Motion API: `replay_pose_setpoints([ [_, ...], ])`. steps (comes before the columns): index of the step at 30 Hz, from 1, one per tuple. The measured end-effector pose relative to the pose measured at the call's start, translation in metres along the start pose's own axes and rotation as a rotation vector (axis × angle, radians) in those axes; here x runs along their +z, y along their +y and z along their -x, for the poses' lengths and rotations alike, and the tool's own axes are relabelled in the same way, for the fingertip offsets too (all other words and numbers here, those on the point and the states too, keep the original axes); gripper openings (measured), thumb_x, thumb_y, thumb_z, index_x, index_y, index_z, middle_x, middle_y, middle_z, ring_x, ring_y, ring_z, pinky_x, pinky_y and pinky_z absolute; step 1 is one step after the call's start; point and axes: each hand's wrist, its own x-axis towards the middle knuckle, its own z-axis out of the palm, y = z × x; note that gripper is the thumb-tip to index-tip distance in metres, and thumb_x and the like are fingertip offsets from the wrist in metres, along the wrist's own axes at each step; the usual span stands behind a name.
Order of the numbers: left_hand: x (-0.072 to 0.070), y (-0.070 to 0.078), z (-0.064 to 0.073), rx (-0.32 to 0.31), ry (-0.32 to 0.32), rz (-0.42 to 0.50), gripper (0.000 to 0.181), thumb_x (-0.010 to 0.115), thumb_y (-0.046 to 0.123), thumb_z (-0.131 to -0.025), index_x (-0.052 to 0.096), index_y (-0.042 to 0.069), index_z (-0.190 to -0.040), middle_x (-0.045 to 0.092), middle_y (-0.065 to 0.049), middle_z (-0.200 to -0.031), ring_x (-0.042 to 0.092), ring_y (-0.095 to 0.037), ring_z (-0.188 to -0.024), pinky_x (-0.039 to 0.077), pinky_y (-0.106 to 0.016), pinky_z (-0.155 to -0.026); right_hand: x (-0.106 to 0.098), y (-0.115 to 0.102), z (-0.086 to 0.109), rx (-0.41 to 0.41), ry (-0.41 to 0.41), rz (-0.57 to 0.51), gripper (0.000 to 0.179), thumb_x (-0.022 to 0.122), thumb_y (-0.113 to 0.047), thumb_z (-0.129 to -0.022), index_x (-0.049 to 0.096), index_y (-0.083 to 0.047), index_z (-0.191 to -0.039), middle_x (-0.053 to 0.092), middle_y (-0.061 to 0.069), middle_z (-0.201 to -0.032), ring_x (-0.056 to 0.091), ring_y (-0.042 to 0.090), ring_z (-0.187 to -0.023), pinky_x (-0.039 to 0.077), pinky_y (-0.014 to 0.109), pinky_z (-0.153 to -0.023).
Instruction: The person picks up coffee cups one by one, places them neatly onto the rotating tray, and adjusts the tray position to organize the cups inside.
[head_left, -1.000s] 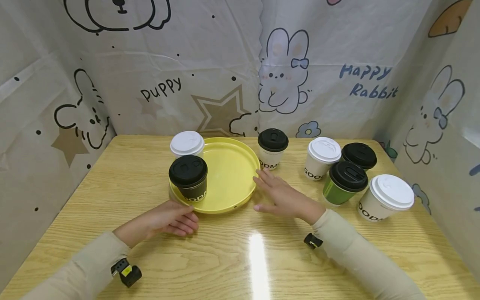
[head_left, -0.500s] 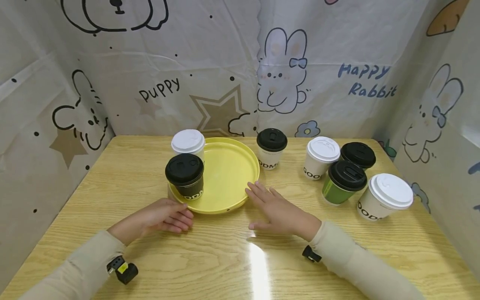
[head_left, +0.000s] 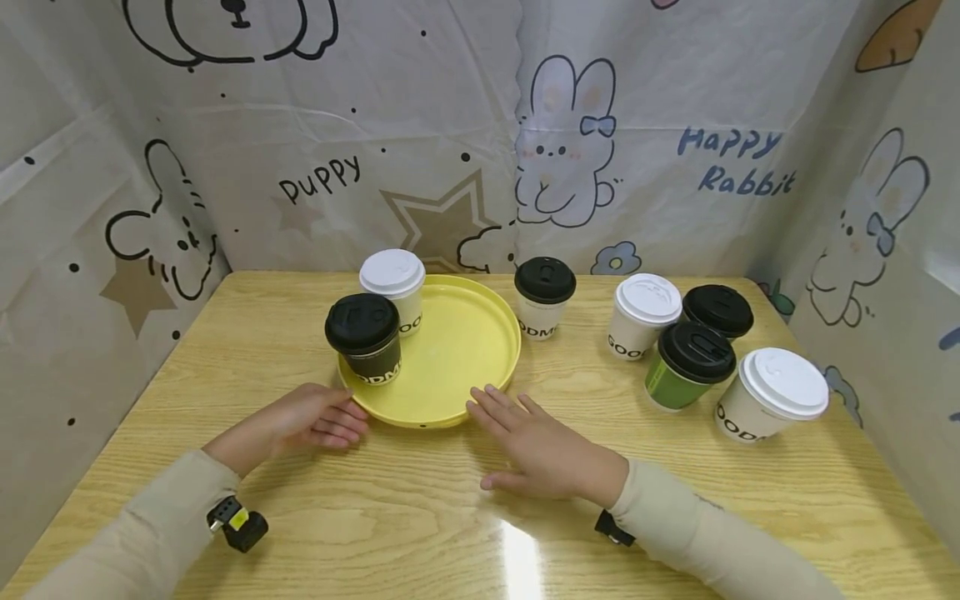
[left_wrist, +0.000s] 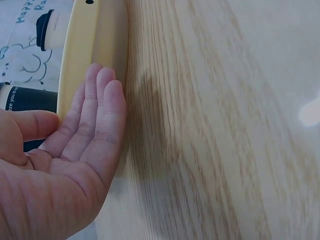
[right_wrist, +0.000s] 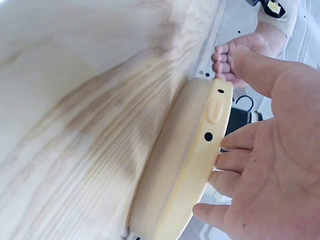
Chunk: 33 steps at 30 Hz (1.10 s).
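Observation:
A round yellow tray (head_left: 468, 350) stands on the wooden table. On its left side are a dark cup with a black lid (head_left: 364, 337) and a white cup with a white lid (head_left: 393, 287), both upright. My left hand (head_left: 318, 419) is at the tray's front left edge, thumb at the rim and the other fingers extended along the side wall (left_wrist: 92, 45). At the front right edge, the extended fingertips of my right hand (head_left: 543, 450) meet the rim, its thumb held apart. In the right wrist view, black dots mark the tray's side (right_wrist: 197, 145).
Behind the tray's right edge stands a white cup with a black lid (head_left: 543, 300). Further right are a white-lidded cup (head_left: 645, 317), a green cup with a black lid (head_left: 686, 367), another black-lidded cup (head_left: 718, 312) and a larger white-lidded cup (head_left: 772, 396). A printed curtain (head_left: 450, 108) surrounds the table.
The tray has turned clockwise, taking the dark cup back and left and the white cup back and right. My right hand has slid along the rim toward me and left; my left hand shifted left.

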Motion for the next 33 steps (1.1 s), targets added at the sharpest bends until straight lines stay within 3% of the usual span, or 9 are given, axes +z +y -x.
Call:
replay_pose_setpoints([
  [9, -0.004, 0.002, 0.000, -0.012, 0.018, -0.011, 0.049, 0.028, 0.025, -0.106, 0.057, -0.013, -0.113, 0.072, -0.007, -0.092, 0.069, -0.015, -0.080, 0.058, -0.031, -0.075, -0.003, -0.008, -0.002, -0.004, -0.024, 0.034, 0.088, 0.055, -0.054, -0.091, 0.015, -0.005, -0.153, 0.009, 0.013, -0.160, 0.006, 0.026, -0.147, 0.017, 0.055, -0.116],
  [15, -0.005, 0.003, 0.000, -0.012, 0.014, -0.008, 0.048, 0.028, 0.024, -0.106, 0.057, -0.013, -0.113, 0.072, -0.006, -0.092, 0.069, -0.014, -0.080, 0.058, -0.031, -0.075, -0.007, -0.005, -0.001, 0.012, -0.007, -0.019, 0.087, 0.055, -0.052, -0.093, 0.013, -0.005, -0.153, 0.006, 0.013, -0.160, 0.004, 0.027, -0.147, 0.015, 0.055, -0.116],
  [21, -0.003, 0.001, 0.001, -0.015, -0.011, -0.018, 0.045, 0.036, 0.027, -0.104, 0.058, -0.011, -0.114, 0.072, -0.007, -0.094, 0.069, -0.015, -0.082, 0.058, -0.031, -0.077, -0.013, 0.011, -0.001, 0.070, 0.037, -0.061, 0.086, 0.055, -0.050, -0.094, 0.013, -0.005, -0.153, 0.005, 0.012, -0.161, 0.003, 0.026, -0.147, 0.014, 0.056, -0.116],
  [27, 0.008, -0.003, 0.004, 0.002, -0.060, 0.002, 0.041, 0.048, 0.029, -0.101, 0.062, -0.008, -0.110, 0.072, -0.007, -0.092, 0.069, -0.015, -0.081, 0.058, -0.032, -0.078, -0.018, 0.031, -0.001, 0.141, 0.057, -0.076, 0.085, 0.054, -0.050, -0.094, 0.013, -0.004, -0.153, 0.006, 0.013, -0.160, 0.002, 0.028, -0.147, 0.014, 0.057, -0.116],
  [33, 0.018, -0.004, 0.007, 0.022, -0.086, 0.006, 0.041, 0.049, 0.029, -0.100, 0.061, -0.008, -0.110, 0.071, -0.008, -0.094, 0.069, -0.016, -0.083, 0.058, -0.032, -0.079, -0.019, 0.041, -0.001, 0.170, 0.059, -0.083, 0.084, 0.053, -0.049, -0.095, 0.014, -0.003, -0.153, 0.007, 0.016, -0.160, 0.004, 0.029, -0.147, 0.015, 0.058, -0.115],
])
